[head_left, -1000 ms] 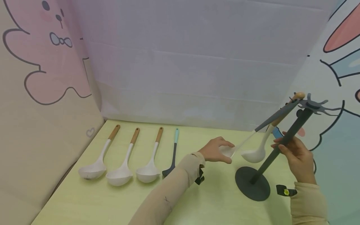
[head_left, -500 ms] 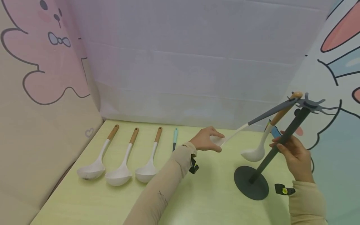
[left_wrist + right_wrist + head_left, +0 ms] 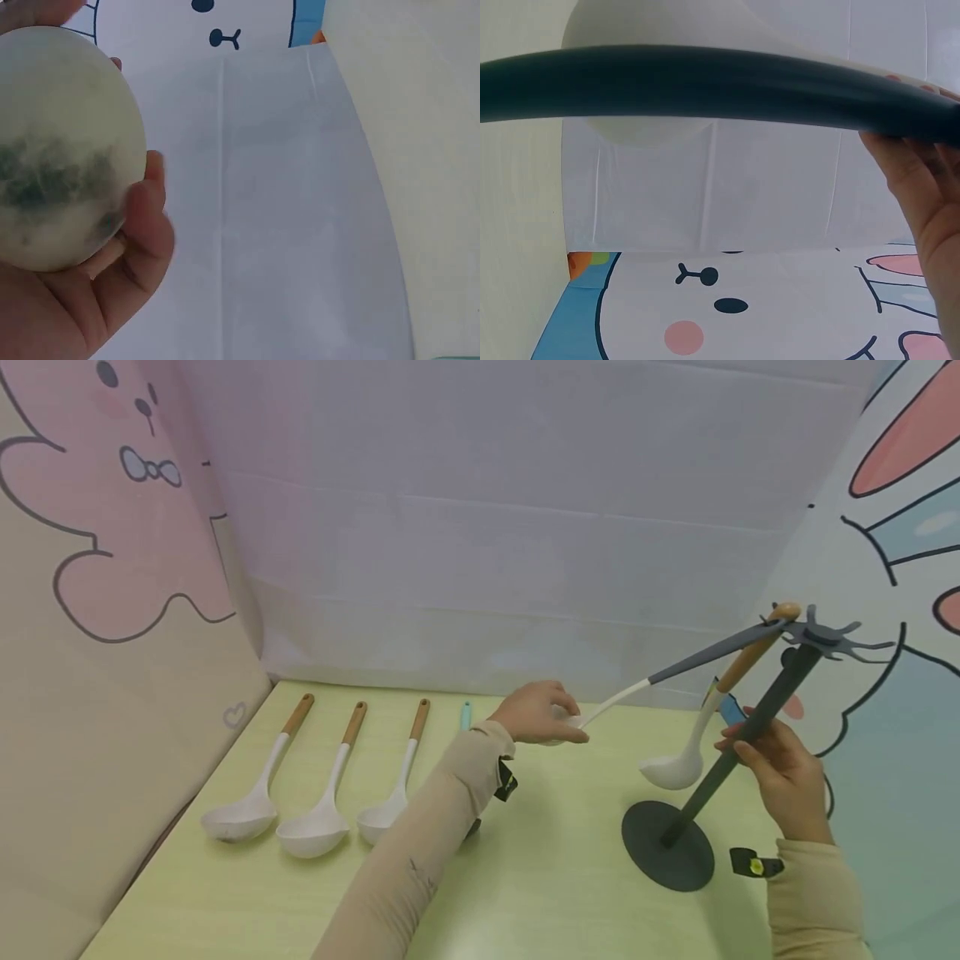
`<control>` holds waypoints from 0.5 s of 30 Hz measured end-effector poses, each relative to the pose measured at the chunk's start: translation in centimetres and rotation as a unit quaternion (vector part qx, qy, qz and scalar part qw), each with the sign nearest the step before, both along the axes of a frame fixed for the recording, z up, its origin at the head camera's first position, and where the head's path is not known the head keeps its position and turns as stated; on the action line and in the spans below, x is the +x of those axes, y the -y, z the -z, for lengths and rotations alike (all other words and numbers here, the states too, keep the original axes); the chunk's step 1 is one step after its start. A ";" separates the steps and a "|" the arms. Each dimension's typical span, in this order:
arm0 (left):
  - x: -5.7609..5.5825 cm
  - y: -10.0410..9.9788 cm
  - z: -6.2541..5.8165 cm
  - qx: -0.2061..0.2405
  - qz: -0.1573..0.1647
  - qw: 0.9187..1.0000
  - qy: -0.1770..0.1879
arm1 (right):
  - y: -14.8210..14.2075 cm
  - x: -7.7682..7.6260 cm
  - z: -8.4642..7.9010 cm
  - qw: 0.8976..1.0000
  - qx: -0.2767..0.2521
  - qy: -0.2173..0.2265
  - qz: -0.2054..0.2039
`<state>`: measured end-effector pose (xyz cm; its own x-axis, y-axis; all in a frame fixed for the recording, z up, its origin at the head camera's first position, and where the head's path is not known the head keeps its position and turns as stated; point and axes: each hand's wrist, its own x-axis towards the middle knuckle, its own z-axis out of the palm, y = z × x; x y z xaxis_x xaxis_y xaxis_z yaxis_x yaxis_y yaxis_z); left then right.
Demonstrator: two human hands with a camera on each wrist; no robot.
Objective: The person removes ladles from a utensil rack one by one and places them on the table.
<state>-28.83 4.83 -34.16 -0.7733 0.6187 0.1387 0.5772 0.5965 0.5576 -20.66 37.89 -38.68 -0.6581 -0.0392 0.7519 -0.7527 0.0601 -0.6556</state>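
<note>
My left hand (image 3: 536, 714) grips the white bowl (image 3: 64, 150) of a ladle whose grey handle (image 3: 712, 652) reaches up to the hooks of a dark grey rack (image 3: 821, 635). The rack's pole (image 3: 738, 739) is tilted and my right hand (image 3: 776, 768) holds it; in the right wrist view the pole (image 3: 705, 82) crosses the frame with my fingers (image 3: 922, 187) round it. Its round base (image 3: 667, 846) rests on the yellow-green table (image 3: 555, 893). A white ladle with a wooden handle (image 3: 686, 752) hangs from the rack.
Three white ladles with wooden handles (image 3: 251, 789) (image 3: 322, 802) (image 3: 390, 793) lie in a row on the left. A utensil with a teal handle tip (image 3: 465, 714) lies beside them, mostly hidden by my left arm. Walls with cartoon pictures close in the table.
My left hand has lifted the ladle's bowl up and to the left, away from the rack, so the handle now lies flatter. My left arm now hides more of the teal-handled utensil.
</note>
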 end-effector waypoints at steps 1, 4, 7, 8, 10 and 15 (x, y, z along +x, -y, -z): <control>0.1 0.0 -0.1 0.004 -0.002 1.000 0.000 | 0.0 0.0 0.0 1.000 0.000 0.000 0.000; 0.3 -0.1 -0.4 0.013 -0.002 1.000 -0.002 | 0.1 -0.1 0.0 1.000 -0.004 -0.001 -0.006; 0.5 0.1 -0.9 0.015 -0.002 1.000 -0.003 | 0.1 -0.2 0.1 1.000 -0.010 -0.001 -0.012; 0.5 0.2 -1.1 0.012 -0.002 1.000 -0.007 | 0.1 -0.2 0.1 1.000 -0.010 -0.001 -0.011; 0.6 0.5 -1.5 0.012 -0.004 1.000 -0.008 | 0.1 -0.1 0.1 1.000 -0.012 0.000 -0.010; 0.2 1.7 -1.5 0.066 -0.012 0.997 0.026 | 0.3 0.2 0.0 1.000 -0.007 0.003 0.006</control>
<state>-28.60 3.11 -32.64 -0.7965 0.5785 0.1760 0.5310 0.5299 0.6613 -20.50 37.58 -38.69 -0.6624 -0.0208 0.7489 -0.7485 0.0608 -0.6604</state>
